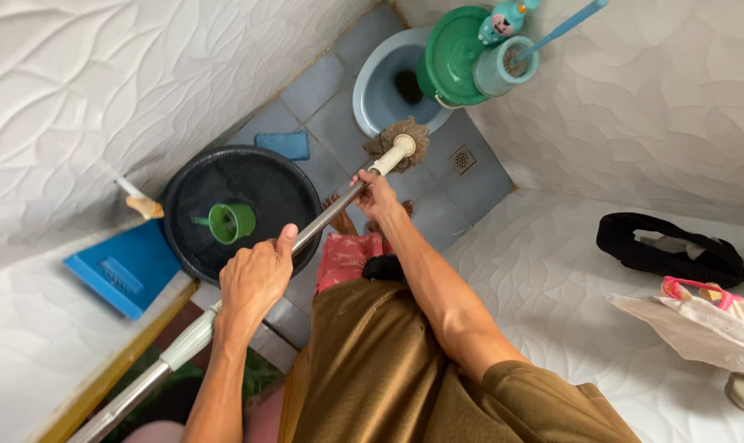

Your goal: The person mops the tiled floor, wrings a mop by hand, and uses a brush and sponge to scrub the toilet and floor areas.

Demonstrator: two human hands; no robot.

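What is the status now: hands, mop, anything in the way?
Left hand and right hand both grip mop. Mop head on floor by toilet. Black tub close beside.

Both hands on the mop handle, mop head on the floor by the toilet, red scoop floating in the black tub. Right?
Not quite: the scoop in the black tub is green, not red, as the head view shows. Both the left hand and right hand grip the mop handle, with the mop head on the floor by the toilet.

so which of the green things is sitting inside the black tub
The small green dipper cup, lying inside the black tub beside the left hand. The green bucket lid and the teal brush holder stand further off, by the squat toilet.
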